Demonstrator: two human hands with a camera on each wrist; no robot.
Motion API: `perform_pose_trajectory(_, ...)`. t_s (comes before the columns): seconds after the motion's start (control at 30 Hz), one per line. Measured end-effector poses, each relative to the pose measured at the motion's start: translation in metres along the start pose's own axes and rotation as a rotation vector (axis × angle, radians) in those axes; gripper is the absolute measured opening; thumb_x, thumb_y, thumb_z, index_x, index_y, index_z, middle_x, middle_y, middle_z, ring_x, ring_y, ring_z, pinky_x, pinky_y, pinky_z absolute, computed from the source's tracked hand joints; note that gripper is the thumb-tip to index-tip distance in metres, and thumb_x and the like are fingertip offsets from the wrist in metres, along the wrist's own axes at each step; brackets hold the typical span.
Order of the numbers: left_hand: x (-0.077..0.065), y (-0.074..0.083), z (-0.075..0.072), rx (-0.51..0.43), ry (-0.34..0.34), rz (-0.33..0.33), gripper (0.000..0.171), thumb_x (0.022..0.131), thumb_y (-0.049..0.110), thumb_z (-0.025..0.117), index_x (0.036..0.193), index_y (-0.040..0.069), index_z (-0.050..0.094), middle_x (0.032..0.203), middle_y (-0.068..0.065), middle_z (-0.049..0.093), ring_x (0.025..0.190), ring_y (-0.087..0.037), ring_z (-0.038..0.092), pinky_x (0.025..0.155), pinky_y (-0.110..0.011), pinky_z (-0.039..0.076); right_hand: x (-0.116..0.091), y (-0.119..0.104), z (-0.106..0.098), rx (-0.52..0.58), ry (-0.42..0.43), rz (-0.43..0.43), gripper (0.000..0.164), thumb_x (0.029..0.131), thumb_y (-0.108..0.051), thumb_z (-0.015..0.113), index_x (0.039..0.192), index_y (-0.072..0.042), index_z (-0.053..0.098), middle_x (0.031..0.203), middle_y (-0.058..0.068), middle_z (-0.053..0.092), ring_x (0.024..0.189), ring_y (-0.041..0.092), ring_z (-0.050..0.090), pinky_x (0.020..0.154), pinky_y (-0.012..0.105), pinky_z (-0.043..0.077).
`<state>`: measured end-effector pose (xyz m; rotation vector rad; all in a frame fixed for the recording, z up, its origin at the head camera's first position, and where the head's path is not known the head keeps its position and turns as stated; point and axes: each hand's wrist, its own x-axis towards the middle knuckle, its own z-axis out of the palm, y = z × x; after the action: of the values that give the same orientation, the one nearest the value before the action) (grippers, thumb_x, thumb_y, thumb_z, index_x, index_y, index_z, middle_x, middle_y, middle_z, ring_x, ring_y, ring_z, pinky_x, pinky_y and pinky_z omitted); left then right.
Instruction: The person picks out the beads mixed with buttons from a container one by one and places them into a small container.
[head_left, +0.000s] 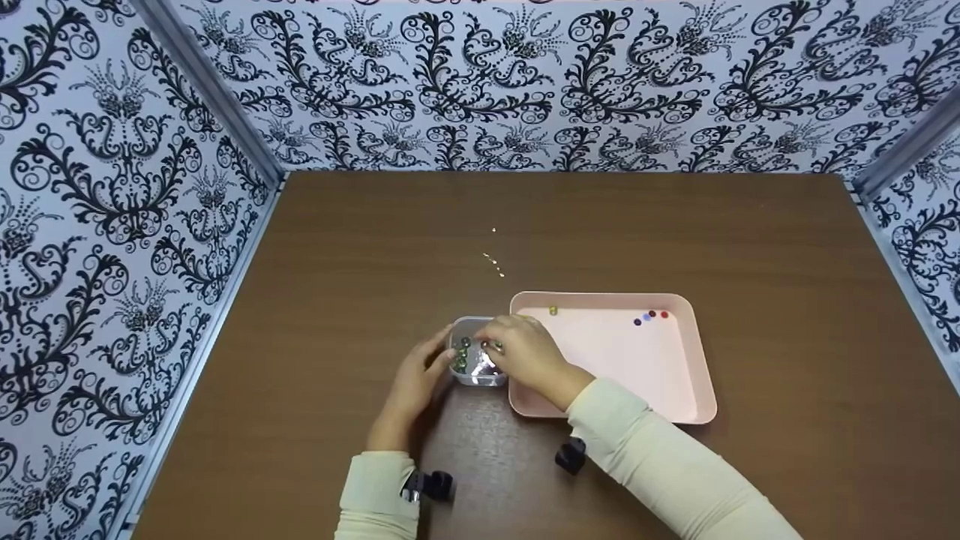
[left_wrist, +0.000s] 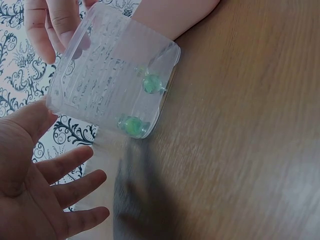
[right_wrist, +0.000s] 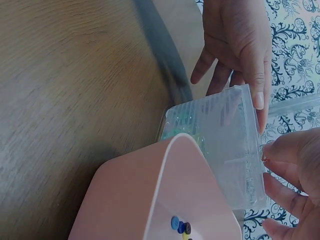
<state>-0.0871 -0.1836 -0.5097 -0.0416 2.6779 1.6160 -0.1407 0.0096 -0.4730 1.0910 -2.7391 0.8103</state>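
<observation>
A small clear plastic container stands on the table with several green glass marbles along its left side. My left hand is at the container's left wall, its thumb at the rim and the other fingers spread and fairly straight, as the left wrist view shows. Over the container's right side, my right hand reaches down with curled fingers. Thumb and fingertip pinch a small shiny piece, mostly hidden by the fingers; it looks like a glass marble.
Right of the container, close beside it, stands a pink tray. Several small round pieces in blue, dark and red lie near its back right corner, a yellow piece near the back left. Patterned panels enclose the brown table.
</observation>
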Motion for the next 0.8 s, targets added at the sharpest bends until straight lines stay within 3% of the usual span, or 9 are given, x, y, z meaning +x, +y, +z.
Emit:
perform_pose_trajectory(0.4,-0.0015,0.0015,-0.0014,-0.012,-0.005,-0.026,0.044,0.097,0.022,0.058,0.139,0.010,0.053,0.141,-0.023,0.049,0.133,-0.040,0.041,0.112,-0.054,0.029,-0.0044,0.0012,0.0012,-0.063,0.026,-0.051,0.018,0.082,-0.014,0.072,0.100,-0.014,0.073,0.097,0.001,0.071,0.096,0.022,0.063,0.085,0.042,0.046)
perform_pose_trajectory(0.8,0.0000,-0.0009,0.0002,-0.013,0.001,-0.013,0.043,0.097,0.021,0.058,0.137,0.008,0.054,0.138,-0.024,0.050,0.131,-0.041,0.043,0.111,-0.054,0.030,-0.0063,0.0003,-0.0014,-0.036,0.018,0.008,0.037,0.083,-0.019,0.074,0.119,-0.016,0.068,0.127,0.006,0.062,0.126,0.031,0.050,0.102,0.063,0.035)
